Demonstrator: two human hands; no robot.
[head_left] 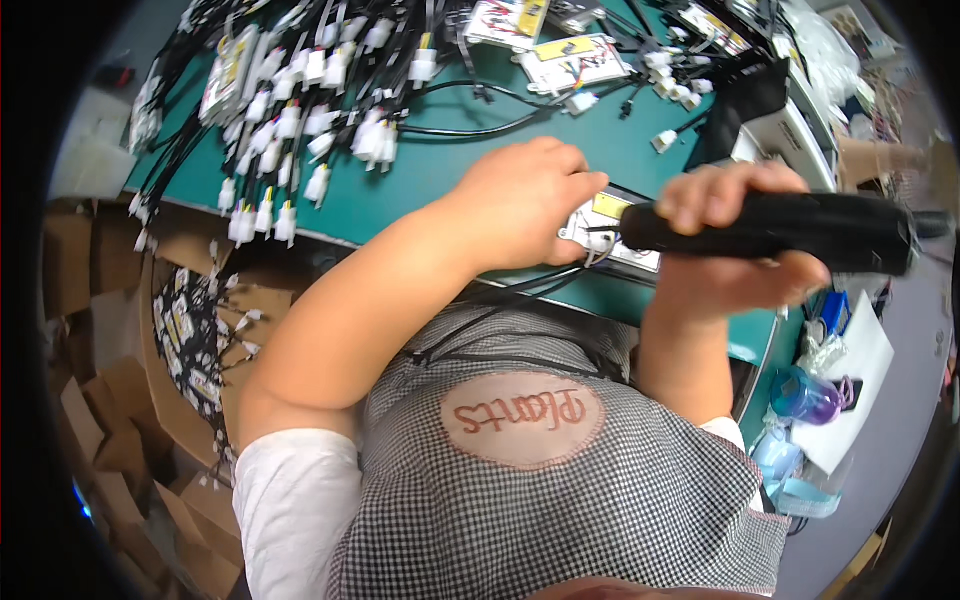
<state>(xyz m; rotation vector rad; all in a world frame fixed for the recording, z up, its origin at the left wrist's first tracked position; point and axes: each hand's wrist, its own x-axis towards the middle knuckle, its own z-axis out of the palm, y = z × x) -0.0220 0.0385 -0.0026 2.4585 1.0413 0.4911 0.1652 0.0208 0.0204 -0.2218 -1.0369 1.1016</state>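
Observation:
My right hand [730, 240] grips a thick black hand tool [790, 232], held level with its tip pointing left. The tip meets a small white box-shaped part [612, 232] with a yellow label, lying on the green table [480, 165]. My left hand [525, 205] is closed over the left side of that white part, holding it down. Thin black wires [520, 295] run from the part toward my body over the table's front edge.
A large heap of black cables with white connectors [300, 110] covers the table's left and back. More labelled white parts [575, 60] lie at the back. Cardboard boxes [120, 400] stand on the floor at left. A purple bottle [805, 397] and papers lie at right.

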